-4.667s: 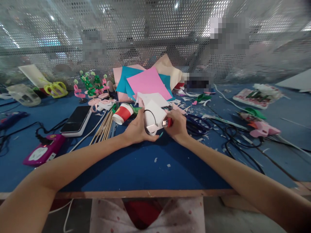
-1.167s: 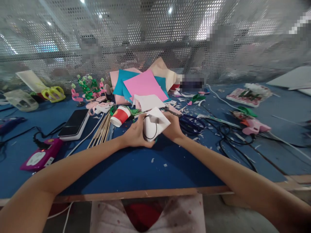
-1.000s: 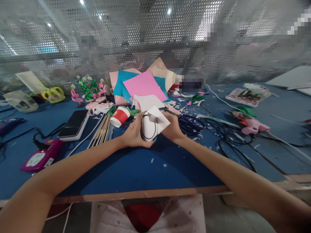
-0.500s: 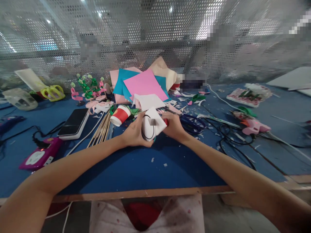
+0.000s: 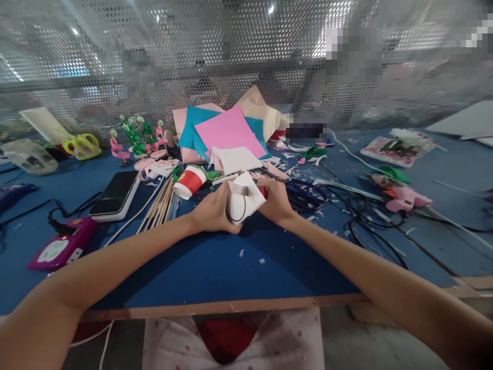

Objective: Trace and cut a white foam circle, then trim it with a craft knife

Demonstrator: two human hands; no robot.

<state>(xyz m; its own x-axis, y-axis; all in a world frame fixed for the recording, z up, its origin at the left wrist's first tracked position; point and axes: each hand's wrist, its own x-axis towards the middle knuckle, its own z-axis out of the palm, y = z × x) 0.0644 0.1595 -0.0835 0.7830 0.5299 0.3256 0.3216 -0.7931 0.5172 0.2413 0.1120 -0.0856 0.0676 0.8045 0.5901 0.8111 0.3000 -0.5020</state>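
Near the middle of the desk, my left hand (image 5: 213,209) is closed on a folded piece of white paper (image 5: 252,198) that has a curved black line on it. Across from it, my right hand (image 5: 278,201) is closed around what look like scissors with red handles (image 5: 263,192). Most of the scissors is hidden by the fingers and the paper; a greyish, blade-like patch shows against the paper. A red and white paper cup (image 5: 190,181) lies tilted just beyond my left hand. Blue-handled scissors (image 5: 308,194) rest beside my right hand.
Pink and blue sheets (image 5: 227,131) are piled at the back. Wooden sticks (image 5: 157,204), a black-screened phone-like device (image 5: 115,194) and a purple power strip (image 5: 63,244) lie left. A pink glue gun (image 5: 408,199) with black cables lies right. Paper scraps are scattered about.
The white paper has turned and shifted slightly between my hands, so the grey patch sits higher and less of the black curve shows. Both hands keep their hold.
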